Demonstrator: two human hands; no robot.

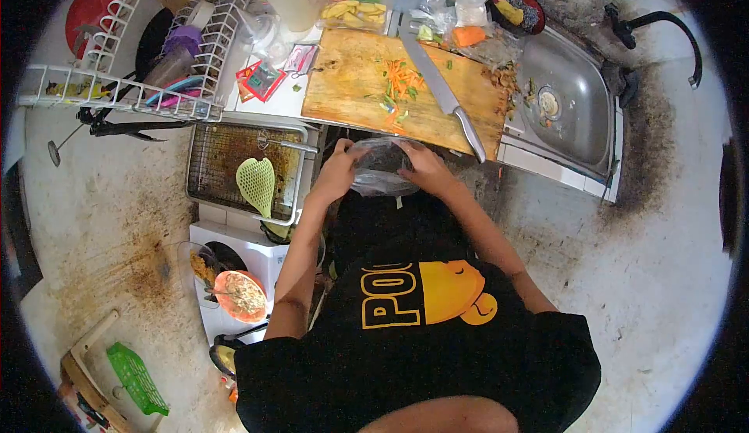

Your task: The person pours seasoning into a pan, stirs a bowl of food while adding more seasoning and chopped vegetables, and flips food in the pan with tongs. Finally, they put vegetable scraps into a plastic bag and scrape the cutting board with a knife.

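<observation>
A clear plastic bag (380, 175) is stretched between my two hands at the front edge of the counter, its mouth spread wide. My left hand (337, 169) grips the left side of the rim, with fingers curled over it. On the opposite side, my right hand (427, 169) pinches the rim. Just beyond the bag lies a wooden cutting board (351, 82) with shredded carrot and green bits (400, 82) scattered over it. A large knife (437, 82) rests diagonally on the board, its handle reaching past the front edge. What the bag contains, if anything, I cannot make out.
Right of the board is a steel sink (577, 140) with a black faucet (663, 19). At left are a white dish rack (207, 109) and a wire-racked tray (234, 187) holding a green slotted scoop (256, 187). An orange bowl of food (240, 296) stands lower left.
</observation>
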